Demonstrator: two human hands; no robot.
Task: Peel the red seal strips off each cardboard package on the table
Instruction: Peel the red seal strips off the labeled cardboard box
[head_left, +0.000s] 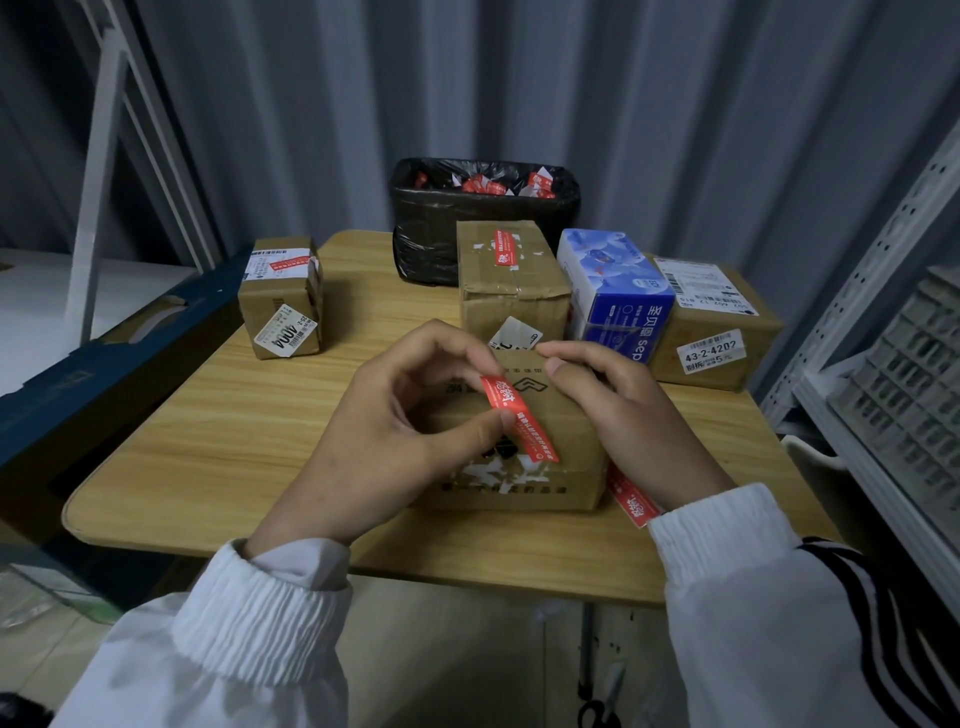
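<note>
Head view: "43-2-4202" on package (698, 328)

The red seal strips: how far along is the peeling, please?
Done: peeled strips lie in the black bin. In hand: the left hand pinches a red strip on the near box, which the right hand grips. Left: that box's side strip, and strips on the far-left box and middle box.
</note>
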